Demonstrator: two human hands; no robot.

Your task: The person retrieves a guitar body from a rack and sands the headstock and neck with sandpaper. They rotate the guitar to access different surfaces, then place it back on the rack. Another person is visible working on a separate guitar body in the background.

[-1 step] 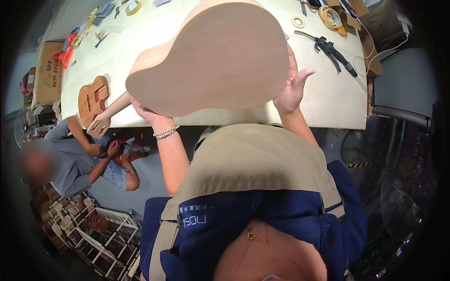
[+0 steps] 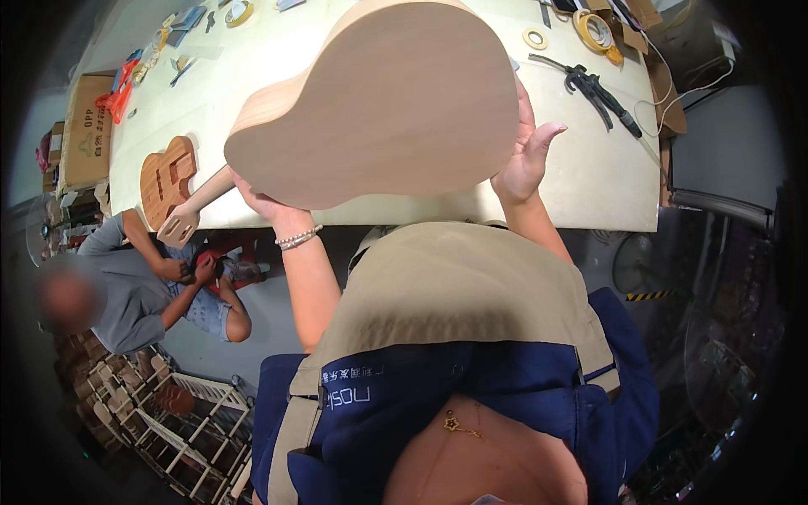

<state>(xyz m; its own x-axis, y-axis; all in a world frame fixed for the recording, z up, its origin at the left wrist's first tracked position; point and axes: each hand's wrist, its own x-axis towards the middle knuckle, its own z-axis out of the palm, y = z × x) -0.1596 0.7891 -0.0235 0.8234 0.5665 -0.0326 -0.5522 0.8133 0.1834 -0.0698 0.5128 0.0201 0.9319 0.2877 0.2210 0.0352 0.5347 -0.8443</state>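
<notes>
An unfinished, pale wooden acoustic guitar [image 2: 383, 118] is held up over the white table, its flat, bare back turned to me. Its neck points down to the left, ending in a slotted headstock [image 2: 178, 227]. My left hand [image 2: 265, 200] holds the body's near edge by the neck joint; its fingers are partly hidden. At the wide right end, my right hand [image 2: 523, 164] grips the side, thumb sticking out to the right and most fingers hidden behind the body. Beyond the headstock lies a brown wooden electric guitar body [image 2: 167, 178] with cut-out cavities.
A black air blow gun [image 2: 593, 94] with a hose lies on the table [image 2: 589, 185] at the right, near tape rolls [image 2: 592, 30]. At the left are a cardboard box [image 2: 89, 130] and a red plastic bag [image 2: 122, 88]. A seated person [image 2: 135, 278] is near a rack [image 2: 181, 412].
</notes>
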